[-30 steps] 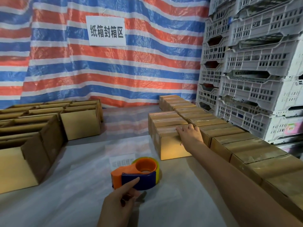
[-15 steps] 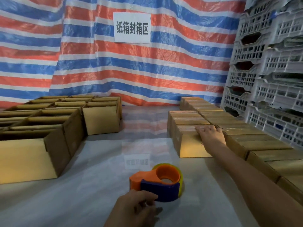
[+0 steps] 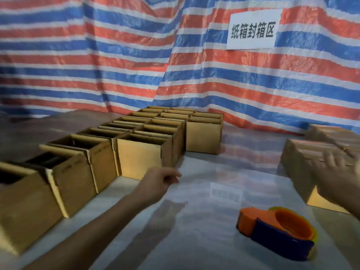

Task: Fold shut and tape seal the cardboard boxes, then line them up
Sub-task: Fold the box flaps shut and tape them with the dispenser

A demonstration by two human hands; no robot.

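Note:
Several open cardboard boxes (image 3: 140,158) stand in rows on the left and centre of the grey table (image 3: 194,221). My left hand (image 3: 157,182) reaches out over the table just in front of the nearest open box, fingers loosely curled, holding nothing. Sealed boxes (image 3: 298,164) sit in a row at the right edge. My right hand (image 3: 335,172), blurred, hovers with spread fingers over the nearest sealed box. An orange and blue tape dispenser (image 3: 272,230) lies on the table at the lower right, untouched.
A red, white and blue striped tarp (image 3: 116,55) hangs behind the table, with a white paper sign (image 3: 253,30) pinned on it. A small label (image 3: 226,191) lies flat on the table between the two box groups.
The view has swung left toward the open boxes. My left hand has let go of the tape dispenser and reached forward to the open boxes. My right hand has lifted off the sealed box.

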